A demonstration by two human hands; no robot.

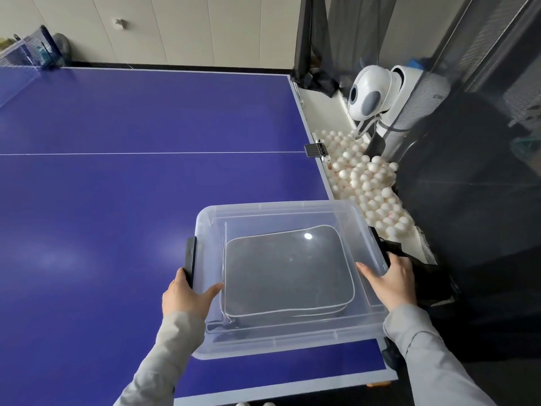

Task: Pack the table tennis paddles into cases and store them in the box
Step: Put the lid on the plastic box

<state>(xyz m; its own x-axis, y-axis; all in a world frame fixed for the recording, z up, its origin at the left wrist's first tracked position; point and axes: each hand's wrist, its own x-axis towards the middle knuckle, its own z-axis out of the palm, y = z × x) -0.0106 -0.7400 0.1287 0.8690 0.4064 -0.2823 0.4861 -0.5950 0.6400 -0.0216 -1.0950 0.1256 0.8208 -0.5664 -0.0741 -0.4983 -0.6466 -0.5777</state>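
Note:
A clear plastic box (292, 341) with its clear lid on sits at the near right corner of the blue table tennis table (117, 171). Through the lid I see a dark grey paddle case (287, 273) with white piping lying flat inside. My left hand (187, 297) grips the box's left side at the black latch (191, 259), thumb on the lid. My right hand (392, 279) holds the right side at the other black latch (379, 244). No loose paddle is in view.
A white ball-feeding machine (377, 92) stands past the table's right edge, above a trough of several white balls (369, 183). Dark netting (468, 171) hangs at the right. The table net (29, 51) is far left. A black clip (314, 149) sits on the table edge.

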